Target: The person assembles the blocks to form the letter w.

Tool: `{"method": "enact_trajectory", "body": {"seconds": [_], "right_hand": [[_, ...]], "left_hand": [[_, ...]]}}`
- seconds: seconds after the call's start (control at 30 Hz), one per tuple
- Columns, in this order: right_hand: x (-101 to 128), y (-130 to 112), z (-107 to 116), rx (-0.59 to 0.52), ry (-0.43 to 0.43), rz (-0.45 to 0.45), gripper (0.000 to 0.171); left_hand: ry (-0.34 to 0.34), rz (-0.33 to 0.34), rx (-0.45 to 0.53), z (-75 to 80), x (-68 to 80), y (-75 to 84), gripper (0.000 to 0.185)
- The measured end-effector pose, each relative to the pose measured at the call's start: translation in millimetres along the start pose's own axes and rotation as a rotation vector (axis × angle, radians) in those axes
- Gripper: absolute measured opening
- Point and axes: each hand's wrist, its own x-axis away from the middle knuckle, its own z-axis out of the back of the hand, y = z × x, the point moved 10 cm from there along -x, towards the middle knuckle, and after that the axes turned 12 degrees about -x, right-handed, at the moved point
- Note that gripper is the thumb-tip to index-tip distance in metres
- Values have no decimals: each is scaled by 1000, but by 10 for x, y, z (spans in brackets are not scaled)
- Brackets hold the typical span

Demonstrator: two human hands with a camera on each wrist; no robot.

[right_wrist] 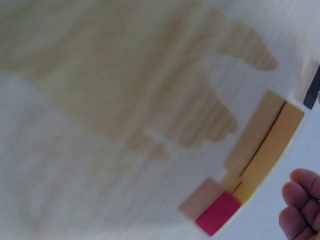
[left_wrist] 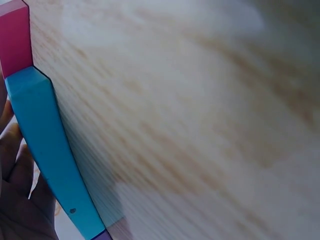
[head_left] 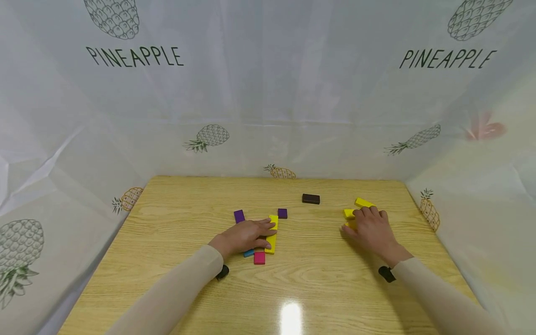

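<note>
Left hand (head_left: 247, 234): fingers relaxed and fairly straight, lying across the yellow strip (head_left: 272, 238), left of the counter's (head_left: 335, 298) middle. Right hand (head_left: 371, 230): fingers bent over a nearer yellow block (head_left: 351, 224) towards the right edge; cannot tell whether finger and thumb pinch it.

Handling, my judgement: take the block by its long sides, thumb opposite fingers, and lift clear of its two neighbours, the middle yellow block (head_left: 349, 214) and the far yellow block (head_left: 364, 203), the last nearest the far right corner. Left fingers best kept light and flat; sideways pressure could skew the strip.

Around the left hand: pink block (head_left: 259, 258) at the strip's near end, blue block (head_left: 249, 253) touching it, purple block (head_left: 239, 216) farther up, small purple block (head_left: 282, 213) just right of the strip's far end. Dark block (head_left: 311, 199) alone, nearer the far edge.

Hard to read: most of blue lies under the left hand in the head view; any joins in the strip are masked by fingers. Right wrist view blurred, its fingers cut off. Counter's near edge out of frame.
</note>
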Motion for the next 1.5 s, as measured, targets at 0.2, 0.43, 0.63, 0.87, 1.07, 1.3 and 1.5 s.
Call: {"method": "enact_trajectory", "body": {"seconds": [0.2,0.43,0.63,0.87,1.07,1.3,1.5], "right_hand": [[102,104,30,-16,-31,-52,54],[146,190,0,10,-45,-113,61],[160,224,-60,-14,-85,-144,61],[134,111,-152,-93,-135,-77,51],[118,-56,-187,-121,-154,85,54],[103,-85,-168,-117,-162,175,56],[55,-98,-152,-165,-219,178,48]], "left_hand": [[7,-7,-1,12,12,-8,58],[9,-7,12,13,13,2,58],[11,-9,8,6,6,9,58],[16,-11,11,19,2,18,58],[1,-1,17,10,11,9,59],[7,-4,8,6,20,4,59],[5,0,21,16,25,5,59]]}}
